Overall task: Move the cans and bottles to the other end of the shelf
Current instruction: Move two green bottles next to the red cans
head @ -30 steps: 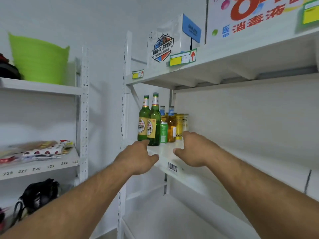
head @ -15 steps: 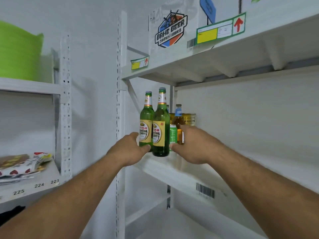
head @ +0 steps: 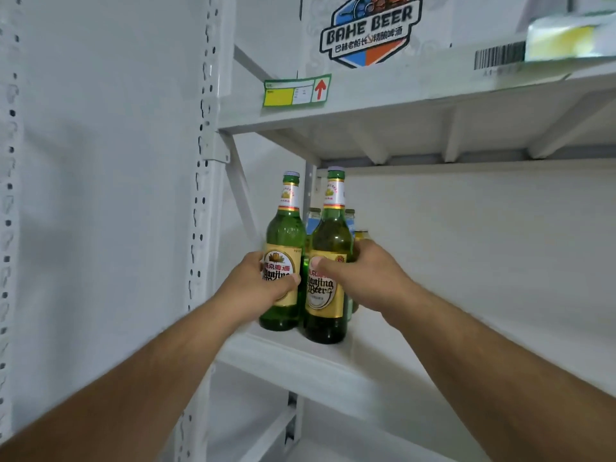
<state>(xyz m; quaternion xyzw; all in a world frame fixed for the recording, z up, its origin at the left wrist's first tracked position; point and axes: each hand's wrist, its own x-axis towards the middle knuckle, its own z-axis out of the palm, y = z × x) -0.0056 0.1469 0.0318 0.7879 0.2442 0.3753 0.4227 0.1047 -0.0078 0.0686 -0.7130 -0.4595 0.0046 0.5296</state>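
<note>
At the left of the frame stands a white perforated steel upright (head: 208, 161) of the shelving, running top to bottom. The left hand (head: 256, 285) enters from the lower left and grips the left green glass beer bottle with a gold label (head: 285, 248); its fingers are curled round the label, the thumb lying across the front. That bottle stands upright at the left end of the white metal shelf (head: 333, 365), near the front edge, in the centre of the frame.

Just beside it, touching or nearly so, stands the right green glass beer bottle with a gold label (head: 330, 261), also upright and slightly nearer the camera. The right hand (head: 366, 275) comes from the lower right and grips it, thumb pressed on the label front, the other fingers wrapped round the far side.

Behind the two bottles, partly hidden, are smaller bottles with blue labels (head: 313, 221) and the top of a yellow can (head: 361, 235); their number cannot be told.

On the upper white shelf (head: 433, 91), top centre, sits a white cardboard box printed "BAHE BEER" (head: 370, 28). A green-bordered label with a red arrow (head: 296, 91) is fixed to that shelf's edge, with a barcode sticker (head: 500, 56) at upper right.
</note>
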